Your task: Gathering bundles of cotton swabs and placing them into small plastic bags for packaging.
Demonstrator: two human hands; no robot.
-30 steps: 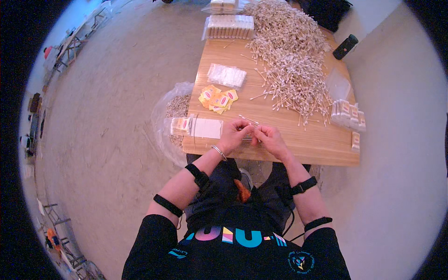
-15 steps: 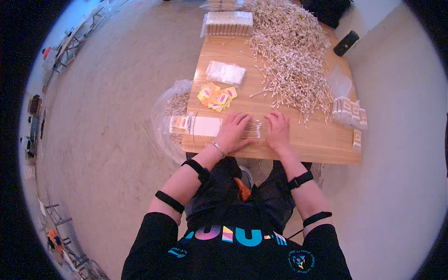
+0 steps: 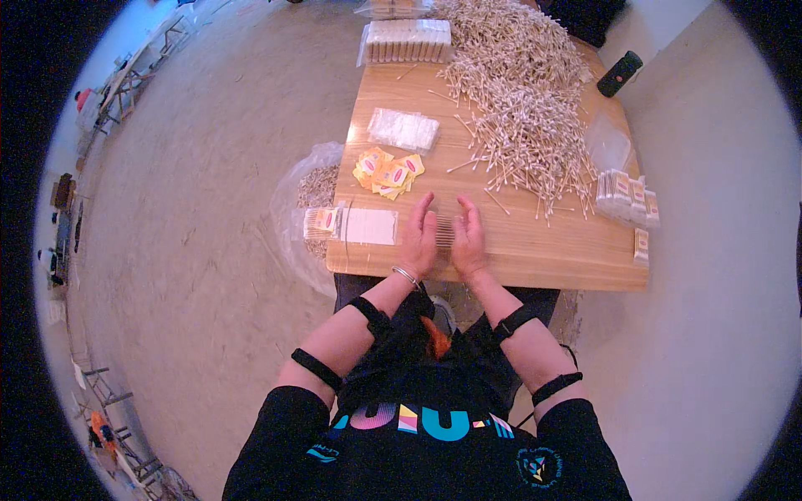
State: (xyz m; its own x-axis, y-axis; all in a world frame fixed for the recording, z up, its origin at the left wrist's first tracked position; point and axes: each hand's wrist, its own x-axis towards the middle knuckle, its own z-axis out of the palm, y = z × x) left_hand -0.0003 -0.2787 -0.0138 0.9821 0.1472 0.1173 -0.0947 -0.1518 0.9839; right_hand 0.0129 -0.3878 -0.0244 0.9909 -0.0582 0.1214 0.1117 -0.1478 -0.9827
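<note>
We press our left hand [image 3: 419,238] and right hand [image 3: 468,238] edge-on against the two sides of a small row of thin pale wooden sticks [image 3: 445,232] lying on the light wooden table [image 3: 535,259], near its front edge. Both hands are open, fingers straight, squeezing the row between the palms; how many sticks it holds, we cannot quite tell. A flat white packet [image 3: 368,225] lies just left of our left hand, yellow paper labels [image 3: 388,173] beyond it, and the big heap of loose sticks [image 3: 522,92] farther back

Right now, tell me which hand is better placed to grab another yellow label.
Left. The left hand lies nearer the yellow labels; the right hand sits farther away, beyond the small bundle of sticks.
</note>
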